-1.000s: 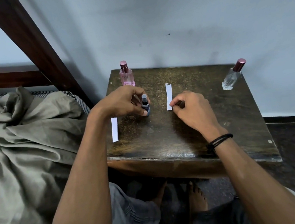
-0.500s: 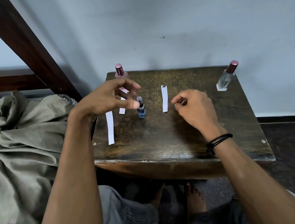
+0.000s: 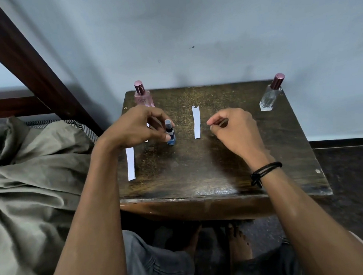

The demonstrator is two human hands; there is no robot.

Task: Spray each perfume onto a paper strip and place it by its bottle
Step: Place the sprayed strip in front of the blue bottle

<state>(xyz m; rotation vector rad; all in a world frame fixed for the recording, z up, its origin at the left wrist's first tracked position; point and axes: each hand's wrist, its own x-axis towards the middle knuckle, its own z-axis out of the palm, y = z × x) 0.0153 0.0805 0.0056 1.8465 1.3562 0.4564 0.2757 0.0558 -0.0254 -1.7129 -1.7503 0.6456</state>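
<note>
A small blue spray bottle (image 3: 171, 136) stands upright on the dark wooden table (image 3: 190, 171). My left hand (image 3: 135, 127) is curled around it, with the thumb against its side and the fingers behind its top. A white paper strip (image 3: 197, 122) lies just right of the bottle. My right hand (image 3: 235, 129) hovers right of that strip with thumb and forefinger pinched, and I see nothing in them. A second strip (image 3: 130, 163) lies near the table's left edge. A third strip (image 3: 147, 140) is mostly hidden under my left hand. A pink bottle (image 3: 143, 99) stands at the back left and a clear bottle (image 3: 269, 96) at the back right.
The table stands against a pale wall. An olive bedsheet (image 3: 25, 168) lies to the left, beside a slanted dark wooden beam (image 3: 27, 63). My knees and bare feet (image 3: 240, 242) are under the table's front edge.
My left hand set the blue bottle down, opened above it, and has now curled back onto it. My right hand lifted off the middle strip and drew slightly right.
</note>
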